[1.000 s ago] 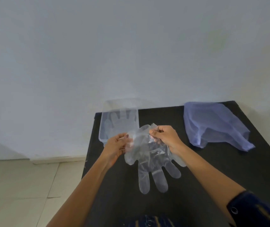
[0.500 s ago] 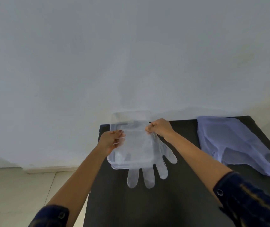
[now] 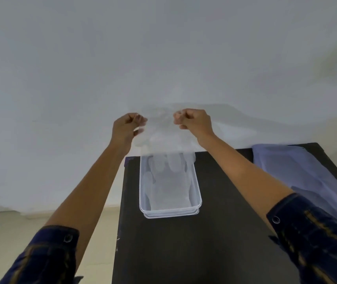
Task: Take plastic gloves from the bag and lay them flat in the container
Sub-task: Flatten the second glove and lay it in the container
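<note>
At the far left edge of the black table (image 3: 214, 232), the left hand (image 3: 125, 128) is raised with thumb and fingers pinched closed on one cuff corner of a clear plastic glove (image 3: 163, 136). The glove hangs spread between both hands, its finger ends dipping toward the far end of the clear container (image 3: 196, 203). More clear gloves (image 3: 167, 185) lie flat inside that container. The right hand (image 3: 194, 123) is pinched closed on the opposite cuff corner. Well apart, at the table's right edge, lies the pale blue bag (image 3: 298, 171).
</note>
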